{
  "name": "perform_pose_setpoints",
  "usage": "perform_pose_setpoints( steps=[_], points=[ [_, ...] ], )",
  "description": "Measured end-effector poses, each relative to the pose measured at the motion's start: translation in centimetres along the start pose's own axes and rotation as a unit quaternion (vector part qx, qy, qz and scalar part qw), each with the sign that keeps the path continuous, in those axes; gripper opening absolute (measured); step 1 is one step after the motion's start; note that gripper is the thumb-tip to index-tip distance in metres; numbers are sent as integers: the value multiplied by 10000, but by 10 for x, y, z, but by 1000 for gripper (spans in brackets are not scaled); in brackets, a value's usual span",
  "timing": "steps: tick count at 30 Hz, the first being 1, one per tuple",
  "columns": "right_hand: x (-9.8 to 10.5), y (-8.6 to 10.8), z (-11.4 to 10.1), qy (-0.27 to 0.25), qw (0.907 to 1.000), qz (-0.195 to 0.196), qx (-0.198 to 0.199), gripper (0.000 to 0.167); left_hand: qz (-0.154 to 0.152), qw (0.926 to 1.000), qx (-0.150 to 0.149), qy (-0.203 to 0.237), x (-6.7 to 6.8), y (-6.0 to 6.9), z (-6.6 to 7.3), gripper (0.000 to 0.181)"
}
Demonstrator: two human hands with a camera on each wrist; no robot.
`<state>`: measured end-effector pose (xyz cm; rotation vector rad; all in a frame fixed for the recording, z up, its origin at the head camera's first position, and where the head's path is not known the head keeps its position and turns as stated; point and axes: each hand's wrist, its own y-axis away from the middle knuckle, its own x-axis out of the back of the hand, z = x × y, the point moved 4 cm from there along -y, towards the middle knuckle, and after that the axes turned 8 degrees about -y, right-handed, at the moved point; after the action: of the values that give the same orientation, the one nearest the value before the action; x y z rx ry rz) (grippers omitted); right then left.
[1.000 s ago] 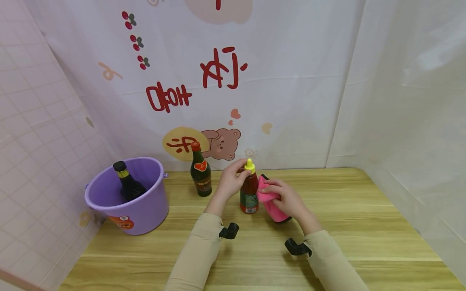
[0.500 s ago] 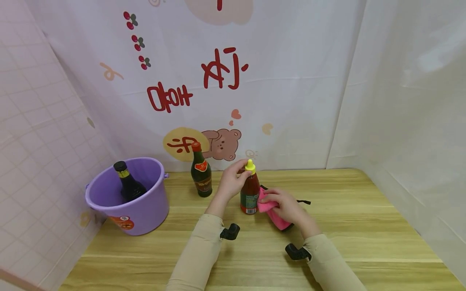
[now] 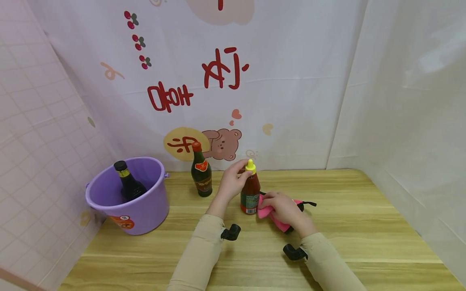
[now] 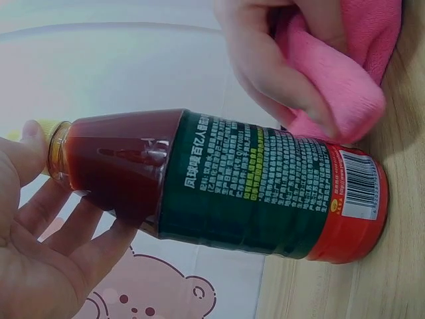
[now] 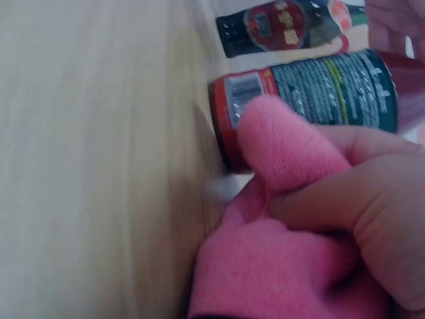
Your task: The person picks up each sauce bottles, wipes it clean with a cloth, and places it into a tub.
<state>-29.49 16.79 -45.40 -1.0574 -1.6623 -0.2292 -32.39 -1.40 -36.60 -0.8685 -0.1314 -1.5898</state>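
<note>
A wiping step appears to be in hand: the red sauce bottle (image 3: 250, 198) is stood upright on the wooden surface (image 3: 349, 222), in front of the person, and is steadied at its yellow nozzle cap (image 3: 250, 167) and neck by the left hand (image 3: 232, 180), whose thumb and fingers are closed around that upper part. A bunched pink cloth (image 3: 265, 211) is pinched between the thumb and fingers of the right hand (image 3: 283, 208) and is brought against the lower right side of the bottle, near the barcode (image 4: 360, 186); how firmly it is pressed cannot be told. For the next move, a steady hold at the neck seems to be called for, with the cloth worked around the base and then up over the green label (image 4: 246, 186), lightly enough that the bottle is not tipped. Farther left, a green glass bottle (image 3: 202, 176) is stood apart, and a black-capped bottle (image 3: 132, 188) is leaned inside the purple bucket (image 3: 154, 204).
</note>
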Motion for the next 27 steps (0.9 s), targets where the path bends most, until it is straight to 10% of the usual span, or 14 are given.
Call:
perform_pose_setpoints(
  steps=[15,27],
  points=[
    [12,7,-1,-123,9997,204,-25,44,-21,10000,-7,5,1,0,1,35],
    [66,-3,-16,-1237,9762,1628,724,51,33,9999,-136,10,1,0,1,36]
  ],
)
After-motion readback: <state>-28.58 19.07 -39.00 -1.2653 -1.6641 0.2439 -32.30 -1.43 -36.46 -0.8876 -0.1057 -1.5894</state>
